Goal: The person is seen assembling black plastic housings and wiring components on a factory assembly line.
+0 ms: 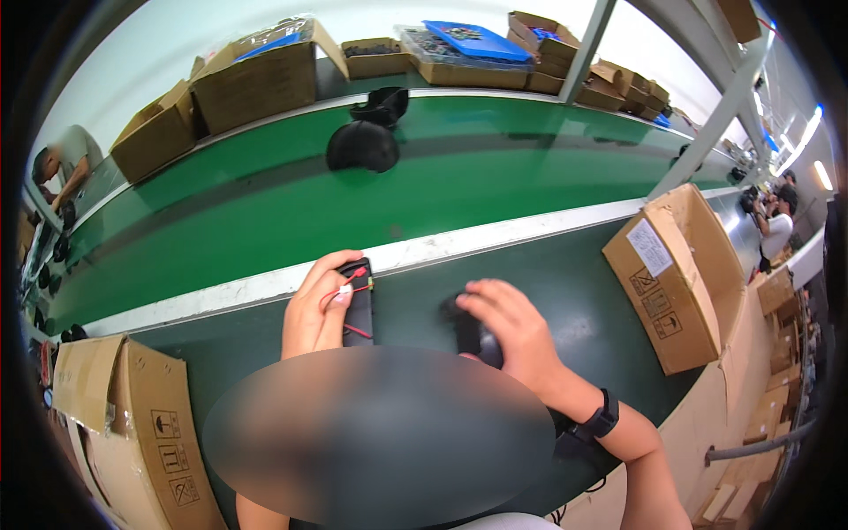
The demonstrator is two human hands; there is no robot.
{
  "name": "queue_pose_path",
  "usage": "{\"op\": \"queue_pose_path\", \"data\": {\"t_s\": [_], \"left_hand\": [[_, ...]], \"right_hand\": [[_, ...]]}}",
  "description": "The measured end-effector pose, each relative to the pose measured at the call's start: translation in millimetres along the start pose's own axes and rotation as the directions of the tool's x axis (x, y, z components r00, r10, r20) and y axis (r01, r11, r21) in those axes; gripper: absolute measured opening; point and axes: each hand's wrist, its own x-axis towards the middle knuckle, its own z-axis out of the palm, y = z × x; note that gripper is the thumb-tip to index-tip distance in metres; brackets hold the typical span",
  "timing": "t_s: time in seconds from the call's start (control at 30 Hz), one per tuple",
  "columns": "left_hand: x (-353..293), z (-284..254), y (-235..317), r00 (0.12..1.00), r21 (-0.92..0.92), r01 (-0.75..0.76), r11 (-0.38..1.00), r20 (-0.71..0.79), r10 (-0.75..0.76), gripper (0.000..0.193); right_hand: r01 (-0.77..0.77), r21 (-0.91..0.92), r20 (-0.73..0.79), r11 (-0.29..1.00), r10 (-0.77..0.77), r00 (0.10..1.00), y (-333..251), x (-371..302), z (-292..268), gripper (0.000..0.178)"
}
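My left hand (pixel 314 305) is closed around a flat black casing (pixel 361 316) at the near side of the white rail. Thin red and white wires (pixel 357 280) with small connectors lie across the casing and over my fingers. To its right, my right hand (pixel 521 340) has its fingers curled over a dark black piece (pixel 466 331), which is smeared and partly covered, so its exact kind cannot be made out. A dark band (pixel 604 413) is on my right wrist. A blurred oval hides my left forearm and the bench below the hands.
Cardboard boxes stand at left (pixel 150 424) and right (pixel 667 291). Beyond the white rail (pixel 433 250), a green conveyor belt (pixel 291 203) carries curved black shells (pixel 364 147). Boxes and a blue tray (pixel 477 40) line the far shelf. Other people are at far left and far right.
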Motion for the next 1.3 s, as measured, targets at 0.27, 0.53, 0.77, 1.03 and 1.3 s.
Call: {"op": "queue_pose_path", "data": {"t_s": [0.27,0.53,0.77,1.03,1.3], "left_hand": [[-7,11,6,0.998,-0.054,0.007,0.999,-0.067,-0.011,0.017],[-14,20,6,0.995,-0.094,0.036,0.995,-0.092,-0.045,0.019],[-7,25,5,0.984,-0.166,-0.022,0.986,-0.176,-0.007,0.022],[8,23,-1,0.976,-0.145,-0.035,0.989,-0.217,0.003,0.021],[12,25,-20,0.952,-0.169,-0.110,0.979,-0.301,0.056,0.036]], "right_hand": [[-0.061,0.753,-0.074,0.656,0.176,0.982,-10,18,73,0.069],[-0.020,0.892,-0.164,0.451,0.365,0.916,-16,34,89,0.046],[-0.117,0.854,-0.089,0.507,0.363,0.928,-19,38,79,0.047],[-0.004,0.823,-0.234,0.568,0.344,0.909,-9,51,90,0.050],[-0.313,0.376,-0.189,0.872,0.402,0.896,6,64,75,0.031]]}}
